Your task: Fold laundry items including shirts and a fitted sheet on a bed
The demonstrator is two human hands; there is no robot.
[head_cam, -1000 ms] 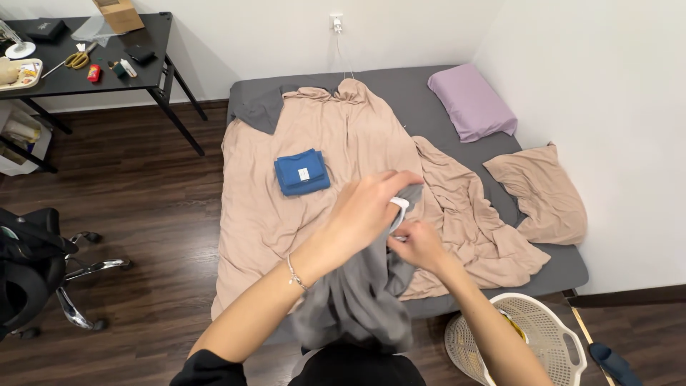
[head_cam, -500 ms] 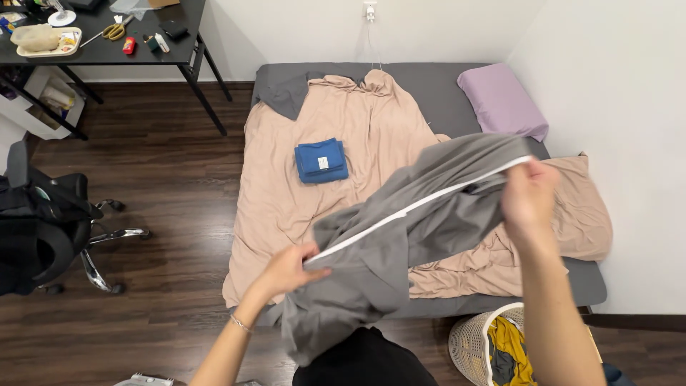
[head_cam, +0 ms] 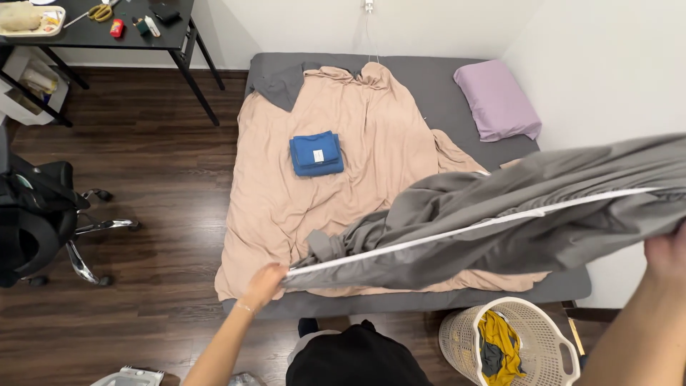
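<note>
Both hands grip the grey sheet [head_cam: 500, 229], left hand [head_cam: 263, 284] lower centre, right hand [head_cam: 668, 254] at right edge; long axis spans frame, over bed [head_cam: 443, 93].

Grey cloth [head_cam: 500, 229] with a white stripe, tan blanket [head_cam: 343, 179], blue folded garment [head_cam: 316, 153], lilac pillow [head_cam: 496, 100], cream basket [head_cam: 554, 347], black worktop [head_cam: 86, 32]
</note>
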